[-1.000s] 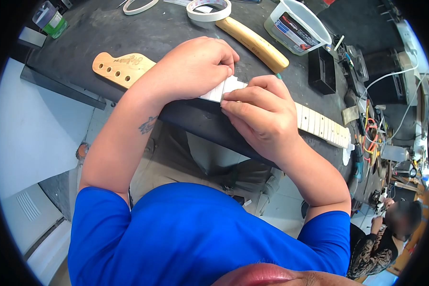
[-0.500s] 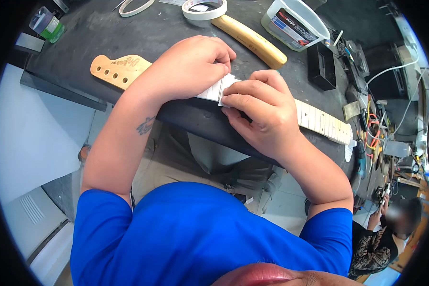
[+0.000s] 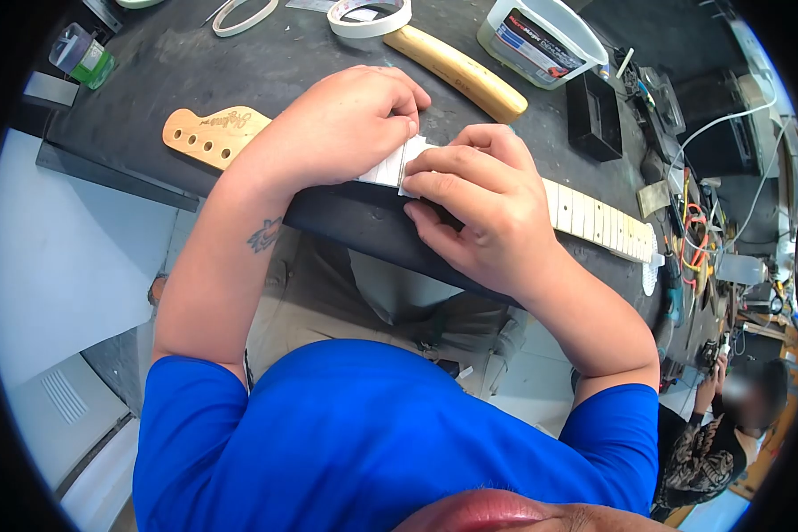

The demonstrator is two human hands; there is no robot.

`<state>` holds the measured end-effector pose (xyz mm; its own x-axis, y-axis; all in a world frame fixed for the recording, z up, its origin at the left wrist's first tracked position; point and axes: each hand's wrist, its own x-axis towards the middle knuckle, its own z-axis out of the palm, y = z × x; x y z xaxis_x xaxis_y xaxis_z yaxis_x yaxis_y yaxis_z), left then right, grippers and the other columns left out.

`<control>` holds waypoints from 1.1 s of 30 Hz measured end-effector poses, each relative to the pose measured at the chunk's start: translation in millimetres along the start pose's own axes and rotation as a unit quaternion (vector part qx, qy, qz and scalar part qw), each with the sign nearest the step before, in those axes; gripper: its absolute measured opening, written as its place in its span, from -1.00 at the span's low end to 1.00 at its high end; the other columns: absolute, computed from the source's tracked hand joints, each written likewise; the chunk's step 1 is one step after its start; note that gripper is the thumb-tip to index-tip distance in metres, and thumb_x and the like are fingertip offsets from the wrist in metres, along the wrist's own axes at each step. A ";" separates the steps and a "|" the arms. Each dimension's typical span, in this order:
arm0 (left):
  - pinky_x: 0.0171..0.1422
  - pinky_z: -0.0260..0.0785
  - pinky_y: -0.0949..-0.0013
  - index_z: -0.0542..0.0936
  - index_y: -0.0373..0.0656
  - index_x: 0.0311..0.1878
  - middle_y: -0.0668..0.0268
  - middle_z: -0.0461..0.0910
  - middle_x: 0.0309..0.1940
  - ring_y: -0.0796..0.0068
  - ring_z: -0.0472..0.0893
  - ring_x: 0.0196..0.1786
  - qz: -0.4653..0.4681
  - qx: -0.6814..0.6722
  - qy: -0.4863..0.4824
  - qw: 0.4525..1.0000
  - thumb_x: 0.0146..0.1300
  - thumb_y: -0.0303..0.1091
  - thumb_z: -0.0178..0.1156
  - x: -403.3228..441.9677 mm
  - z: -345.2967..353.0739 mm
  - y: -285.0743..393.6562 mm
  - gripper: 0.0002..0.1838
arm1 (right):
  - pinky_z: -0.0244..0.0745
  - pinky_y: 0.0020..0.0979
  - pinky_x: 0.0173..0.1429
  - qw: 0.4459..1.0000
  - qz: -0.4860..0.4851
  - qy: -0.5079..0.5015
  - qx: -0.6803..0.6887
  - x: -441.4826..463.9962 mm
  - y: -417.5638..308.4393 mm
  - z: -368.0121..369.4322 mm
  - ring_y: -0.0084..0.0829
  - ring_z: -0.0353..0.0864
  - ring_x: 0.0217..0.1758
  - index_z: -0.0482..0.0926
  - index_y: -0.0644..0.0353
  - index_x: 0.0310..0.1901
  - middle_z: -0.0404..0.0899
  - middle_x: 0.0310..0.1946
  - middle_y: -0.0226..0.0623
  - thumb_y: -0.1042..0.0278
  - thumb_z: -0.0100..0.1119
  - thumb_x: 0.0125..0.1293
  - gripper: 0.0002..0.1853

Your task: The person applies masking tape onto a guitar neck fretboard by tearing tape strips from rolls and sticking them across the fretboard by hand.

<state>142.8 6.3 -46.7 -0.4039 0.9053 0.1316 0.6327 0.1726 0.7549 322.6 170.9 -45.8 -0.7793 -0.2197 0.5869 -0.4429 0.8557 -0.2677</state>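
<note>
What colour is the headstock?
The headstock is light golden-tan, with dark lettering; best seen in the head view.

Your shirt [image 3: 372,434]: plain bright blue. Your guitar neck [image 3: 594,219]: pale cream, dark dots, thin dark cross-lines; tan headstock [image 3: 208,133], dark script. White strips [image 3: 384,168] on it. Curved wooden piece [image 3: 457,73]: honey-yellow. Tabletop [image 3: 239,62]: charcoal. You've also got a bottle [image 3: 85,60], green, purplish top; co-worker's top [image 3: 692,465], black, tan-patterned.

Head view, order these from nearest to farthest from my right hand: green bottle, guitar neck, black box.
1. Guitar neck, passing under the right hand.
2. Black box, up and to the right.
3. Green bottle, far off at upper left.
</note>
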 end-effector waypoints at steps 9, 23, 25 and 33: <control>0.20 0.61 0.16 0.74 -0.38 -0.22 0.12 0.79 0.28 0.23 0.77 0.12 -0.018 -0.011 0.013 1.000 0.52 -0.35 0.32 1.5 3.1 1.9 -0.75 | 0.51 0.06 0.47 0.994 0.052 -0.010 -0.093 0.8 -13.3 -5.8 0.01 0.54 0.37 0.90 -0.07 0.01 0.76 0.32 -0.38 0.40 0.71 -0.06 -0.51; 0.22 0.62 0.21 0.75 -0.40 -0.24 0.13 0.81 0.25 0.28 0.78 0.08 -0.036 -0.021 0.019 0.999 0.42 -0.37 0.28 2.9 4.2 5.2 -0.76 | 0.50 0.14 0.44 0.989 0.064 -0.050 -0.121 -4.0 -9.6 -8.7 0.09 0.51 0.50 0.89 0.04 0.20 0.65 0.49 -0.30 0.17 0.69 0.11 -0.44; 0.23 0.61 0.22 0.76 -0.40 -0.22 0.13 0.81 0.25 0.28 0.78 0.10 -0.035 -0.017 0.018 0.999 0.41 -0.37 0.28 3.2 4.5 4.6 -0.76 | 0.50 0.14 0.45 0.988 0.072 -0.054 -0.126 -4.8 -12.4 -9.7 0.10 0.50 0.51 0.88 0.05 0.24 0.64 0.51 -0.29 0.13 0.69 0.14 -0.42; 0.32 0.60 0.20 0.77 -0.35 -0.13 0.15 0.80 0.30 0.36 0.74 0.21 -0.025 -0.114 0.127 0.985 0.40 -0.52 0.28 -11.1 6.9 7.4 -0.87 | 0.50 0.18 0.53 0.992 0.101 -0.002 -0.082 -6.8 -5.9 -9.0 0.18 0.53 0.49 0.76 0.27 0.32 0.65 0.49 -0.10 0.11 0.66 0.19 -0.31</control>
<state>156.5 0.2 -47.0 -0.6013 0.7667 0.2248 0.4547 0.0970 0.8854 334.4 171.6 -41.4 -0.8472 -0.0378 0.5300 -0.1998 0.9469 -0.2518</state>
